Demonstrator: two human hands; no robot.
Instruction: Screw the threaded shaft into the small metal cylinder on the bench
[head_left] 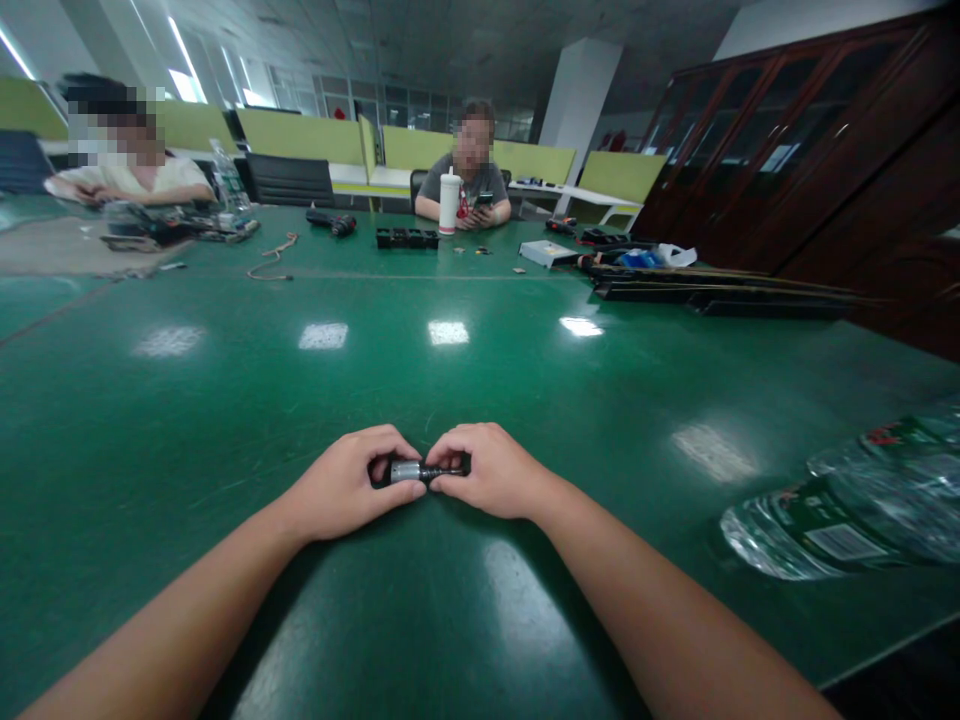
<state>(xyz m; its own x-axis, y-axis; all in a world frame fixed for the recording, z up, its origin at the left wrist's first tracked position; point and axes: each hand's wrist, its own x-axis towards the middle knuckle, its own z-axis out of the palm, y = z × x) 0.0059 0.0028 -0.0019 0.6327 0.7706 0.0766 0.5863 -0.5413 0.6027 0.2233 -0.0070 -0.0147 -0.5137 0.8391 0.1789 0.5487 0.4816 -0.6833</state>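
Note:
Low over the green table, my two hands meet in front of me, fingertips close together. My left hand is closed, thumb and fingers around a small silver cylinder. From the cylinder's right end runs a dark, ribbed thin shaft, pinched by the fingers of my right hand. Whether cylinder and shaft are one piece or two I cannot tell, and their exact kind does not show. Fingers cover parts of both.
Clear plastic bottles lie at the right. Across the table stand a white cup and a black slotted block, with a cord at left. Long dark strips lie at the far right. Two people sit at the far side.

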